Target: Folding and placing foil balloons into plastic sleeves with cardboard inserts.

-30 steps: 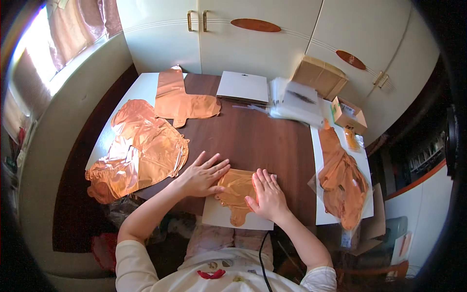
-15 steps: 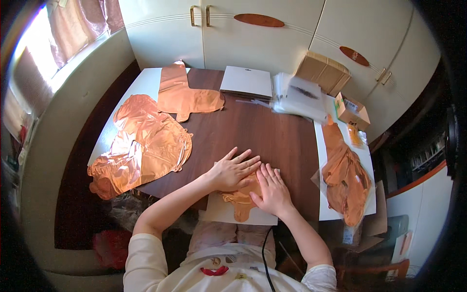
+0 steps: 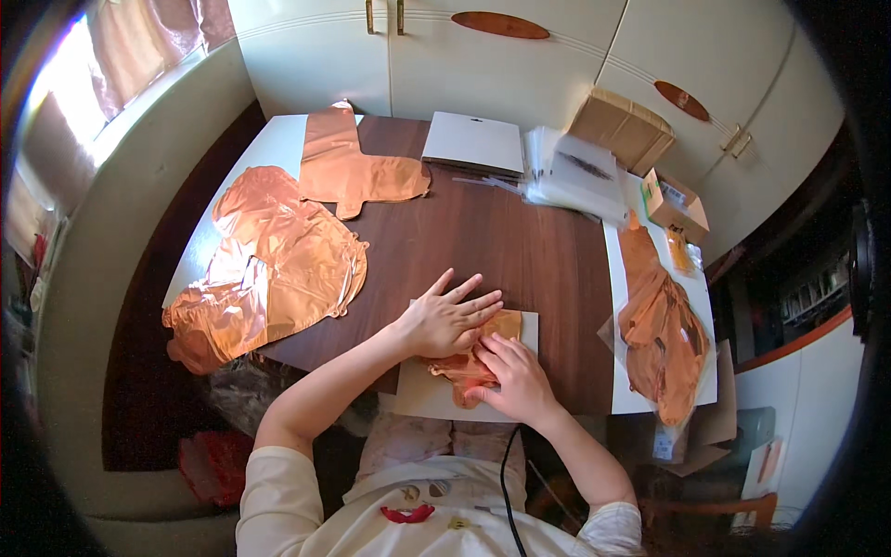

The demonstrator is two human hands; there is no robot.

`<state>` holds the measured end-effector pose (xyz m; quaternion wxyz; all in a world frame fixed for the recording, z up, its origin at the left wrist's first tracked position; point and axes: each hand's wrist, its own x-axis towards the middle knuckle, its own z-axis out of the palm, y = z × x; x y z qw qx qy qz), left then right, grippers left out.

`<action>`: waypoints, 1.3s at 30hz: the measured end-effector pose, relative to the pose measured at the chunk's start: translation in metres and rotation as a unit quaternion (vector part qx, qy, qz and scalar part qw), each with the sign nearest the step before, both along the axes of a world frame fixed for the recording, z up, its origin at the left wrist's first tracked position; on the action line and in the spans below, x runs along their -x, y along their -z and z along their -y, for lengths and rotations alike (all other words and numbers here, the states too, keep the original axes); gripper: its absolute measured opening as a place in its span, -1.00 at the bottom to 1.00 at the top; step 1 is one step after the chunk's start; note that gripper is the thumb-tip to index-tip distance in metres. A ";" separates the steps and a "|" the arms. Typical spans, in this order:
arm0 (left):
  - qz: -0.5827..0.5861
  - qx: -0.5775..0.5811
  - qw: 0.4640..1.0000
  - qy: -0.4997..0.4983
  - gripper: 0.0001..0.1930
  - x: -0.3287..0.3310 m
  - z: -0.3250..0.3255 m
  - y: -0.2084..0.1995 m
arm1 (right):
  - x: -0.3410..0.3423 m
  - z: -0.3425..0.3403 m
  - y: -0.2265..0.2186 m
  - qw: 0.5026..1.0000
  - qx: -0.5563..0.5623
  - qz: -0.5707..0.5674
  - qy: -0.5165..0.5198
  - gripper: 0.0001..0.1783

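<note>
A flat, copper-coloured foil balloon [image 3: 505,324] lies on a white card [image 3: 418,397] at the table's near edge. Across its upper left part rests my left hand [image 3: 447,316], palm down with fingers spread. My right hand [image 3: 515,376] touches the balloon's lower right part, fingers bent and the thumb apart from them near the bottom tab. Both hands cover much of the foil. To the left lie a large crumpled foil balloon [image 3: 278,269] and, beyond it, another flat copper one [image 3: 362,176].
On the right, a folded copper foil piece [image 3: 659,325] lies in clear plastic on a white sheet [image 3: 631,397]. Along the back are a white flat box [image 3: 473,142], clear plastic bags [image 3: 575,176], a cardboard box [image 3: 620,128] and a small open box [image 3: 675,206]. Cabinets stand behind.
My right hand has drawn back toward me, its fingers now bent, uncovering the balloon's upper part. My left hand stays nearly in place. The view has shifted slightly.
</note>
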<state>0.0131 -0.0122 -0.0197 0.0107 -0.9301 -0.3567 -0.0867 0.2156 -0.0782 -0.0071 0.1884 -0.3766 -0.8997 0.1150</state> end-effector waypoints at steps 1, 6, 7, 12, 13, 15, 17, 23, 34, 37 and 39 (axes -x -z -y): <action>-0.012 0.006 1.000 0.001 -0.46 0.000 0.000 0.000 | 0.001 -0.001 0.000 1.000 0.000 0.001 -0.001 -0.34; -0.014 0.047 0.999 0.003 -0.46 -0.001 -0.002 -0.002 | 0.005 -0.008 -0.001 0.998 -0.016 -0.049 0.025 -0.63; -0.020 0.067 0.998 0.002 -0.46 -0.002 -0.002 -0.003 | 0.006 -0.010 -0.002 0.998 -0.017 -0.049 0.025 -0.63; -0.026 0.073 0.997 0.006 -0.46 0.000 -0.004 -0.001 | 0.014 -0.014 -0.012 0.967 -0.252 0.000 -0.029 -0.89; -0.025 0.080 0.996 0.005 -0.46 0.000 -0.003 -0.002 | 0.015 -0.014 -0.015 0.967 -0.252 0.000 -0.029 -0.89; -0.022 0.080 0.997 0.004 -0.46 0.000 -0.005 0.001 | 0.017 -0.013 -0.019 0.951 -0.305 0.022 -0.043 -0.93; -0.020 0.080 0.997 0.005 -0.46 0.000 -0.005 0.001 | 0.019 -0.013 -0.018 0.944 -0.327 0.024 -0.043 -0.92; -0.036 0.092 0.995 0.004 -0.45 -0.001 -0.005 -0.003 | 0.022 -0.016 -0.012 0.946 -0.320 0.054 -0.009 -0.93; -0.002 0.049 0.999 0.008 -0.45 0.001 -0.004 0.003 | 0.023 -0.004 -0.011 0.956 -0.284 0.056 -0.040 -0.90; -0.033 0.071 0.997 0.005 -0.43 -0.001 -0.002 -0.006 | 0.020 0.006 -0.008 0.965 -0.254 0.037 -0.043 -0.87; -0.030 0.072 0.997 0.003 -0.39 -0.002 -0.002 -0.006 | 0.016 0.011 -0.001 0.968 -0.230 0.082 -0.054 -0.76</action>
